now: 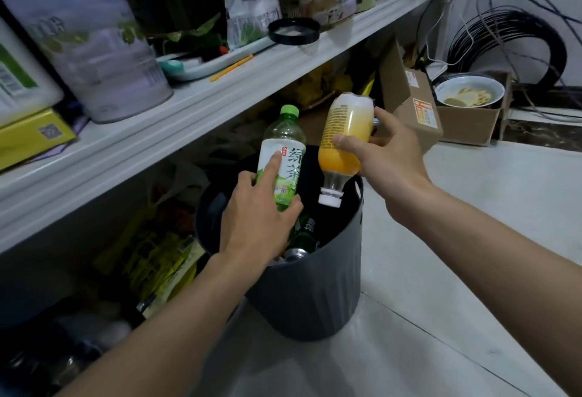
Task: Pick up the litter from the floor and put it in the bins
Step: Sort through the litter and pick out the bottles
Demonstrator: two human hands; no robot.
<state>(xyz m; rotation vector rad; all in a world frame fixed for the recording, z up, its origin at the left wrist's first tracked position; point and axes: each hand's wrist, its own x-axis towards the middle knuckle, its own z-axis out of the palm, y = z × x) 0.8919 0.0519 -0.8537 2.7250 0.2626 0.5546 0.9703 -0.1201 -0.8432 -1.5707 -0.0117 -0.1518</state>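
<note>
Pale floor [472, 223], shelf [220, 94] alongside. Over the grey bin [315, 286], left hand [255, 223] grips green bottle [283, 144]; right hand [387, 157] grips inverted orange bottle [343, 132].

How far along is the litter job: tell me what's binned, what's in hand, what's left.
Done: a can and a green bottle already lie in the grey bin. In hand: the left hand holds a green tea bottle cap-up and the right hand an orange bottle cap-down, both over the bin. Left: dropping both in; whether more litter remains can't be told.
</note>
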